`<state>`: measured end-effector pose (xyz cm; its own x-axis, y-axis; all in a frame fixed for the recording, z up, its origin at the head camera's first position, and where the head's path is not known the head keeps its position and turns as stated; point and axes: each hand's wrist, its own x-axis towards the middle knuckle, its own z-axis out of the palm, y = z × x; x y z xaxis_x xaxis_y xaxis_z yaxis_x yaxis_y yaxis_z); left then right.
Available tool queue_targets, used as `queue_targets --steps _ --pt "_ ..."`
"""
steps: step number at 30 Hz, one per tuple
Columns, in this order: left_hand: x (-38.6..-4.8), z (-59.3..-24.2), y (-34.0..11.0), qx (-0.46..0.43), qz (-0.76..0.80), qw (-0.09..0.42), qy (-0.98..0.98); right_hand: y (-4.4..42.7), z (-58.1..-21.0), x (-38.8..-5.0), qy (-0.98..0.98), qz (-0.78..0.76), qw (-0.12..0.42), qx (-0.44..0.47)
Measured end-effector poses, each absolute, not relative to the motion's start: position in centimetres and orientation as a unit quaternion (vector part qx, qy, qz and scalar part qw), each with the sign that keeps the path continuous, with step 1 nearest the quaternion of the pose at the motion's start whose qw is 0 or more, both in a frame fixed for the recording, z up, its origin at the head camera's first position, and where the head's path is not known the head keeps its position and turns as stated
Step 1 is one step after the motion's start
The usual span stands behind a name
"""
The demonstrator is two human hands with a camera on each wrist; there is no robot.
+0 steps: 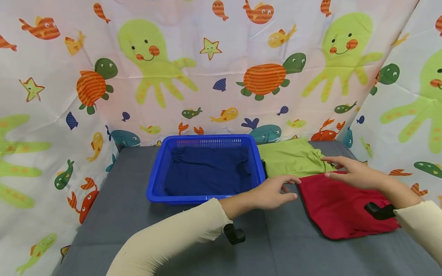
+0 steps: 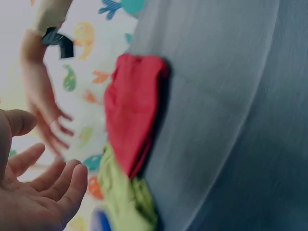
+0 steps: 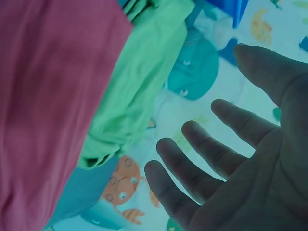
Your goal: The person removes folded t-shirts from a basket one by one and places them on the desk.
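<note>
My left hand (image 1: 274, 192) hovers just right of the blue basket's front corner, fingers loosely extended and holding nothing. Over the red folded cloth (image 1: 345, 209) hangs my right hand (image 1: 357, 173), its fingers spread in the right wrist view and nothing between them. A lime green cloth (image 1: 290, 159) lies behind the red one, which overlaps its front edge. In the blue plastic basket (image 1: 157, 168) a dark navy cloth (image 1: 210, 170) lies spread flat. The left wrist view also shows the red cloth (image 2: 134, 101) and green cloth (image 2: 122, 197), apart from the fingers.
The grey covered table (image 1: 127, 230) stretches around the basket. A curtain (image 1: 214, 96) printed with sea animals hangs behind and along both sides. A black wrist mount (image 1: 235, 234) sits at the left cuff, another (image 1: 380, 211) at the right.
</note>
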<state>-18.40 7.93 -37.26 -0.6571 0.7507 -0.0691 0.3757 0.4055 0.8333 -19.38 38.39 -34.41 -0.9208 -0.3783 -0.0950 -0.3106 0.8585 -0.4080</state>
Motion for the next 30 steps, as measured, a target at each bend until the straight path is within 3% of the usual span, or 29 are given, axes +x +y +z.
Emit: queue_targets --steps 14,22,30 --pt "-21.1 -36.4 0.4 0.302 0.453 0.188 0.818 35.2 -34.7 -18.1 0.949 -0.219 0.067 -0.215" --pt "-21.1 -36.9 -2.0 0.283 0.466 0.182 0.818 32.3 -34.6 -18.6 0.931 -0.265 0.082 -0.239" --pt "-20.6 -37.6 -4.1 0.27 0.476 0.16 0.822 29.1 -35.6 -19.3 0.916 -0.288 0.06 -0.274"
